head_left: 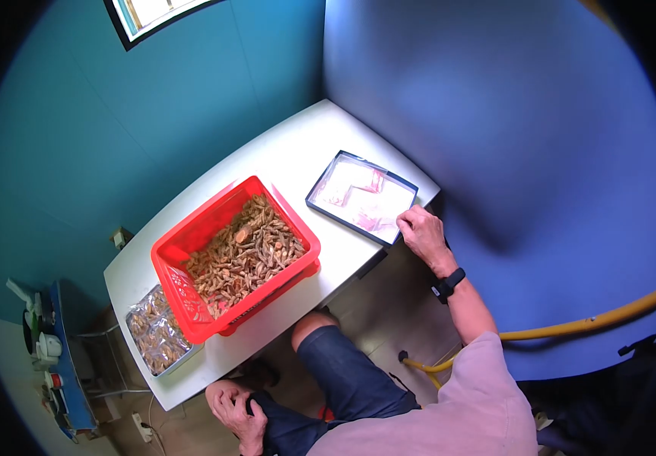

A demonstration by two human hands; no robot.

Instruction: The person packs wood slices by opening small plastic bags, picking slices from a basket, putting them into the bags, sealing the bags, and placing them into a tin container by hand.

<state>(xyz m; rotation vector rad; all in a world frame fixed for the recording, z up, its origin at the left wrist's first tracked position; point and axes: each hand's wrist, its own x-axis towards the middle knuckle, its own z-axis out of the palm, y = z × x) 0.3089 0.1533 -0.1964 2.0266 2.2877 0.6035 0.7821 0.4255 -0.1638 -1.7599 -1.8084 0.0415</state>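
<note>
My right hand (423, 234), with a black watch on its wrist, is at the near right corner of a shallow dark-rimmed tray (333, 215). Its fingers are curled and pinched at the rim. Inside the tray lie a few clear plastic bags (372, 220) with pink-red print. My left hand (236, 410) rests over my knee, fingers laid across it, holding nothing. Between the hands, on the table, stands a red plastic basket (182, 242) filled with dried brown finger-shaped roots (248, 254), with a rounder cut piece on top.
Left of the basket, a metal tray (166, 371) holds clear bags packed with brown pieces (153, 334). The white table (286, 152) stands by a teal wall and blue partition (495, 152). A yellow tube (586, 325) runs at right. A blue shelf (69, 365) with items is at left.
</note>
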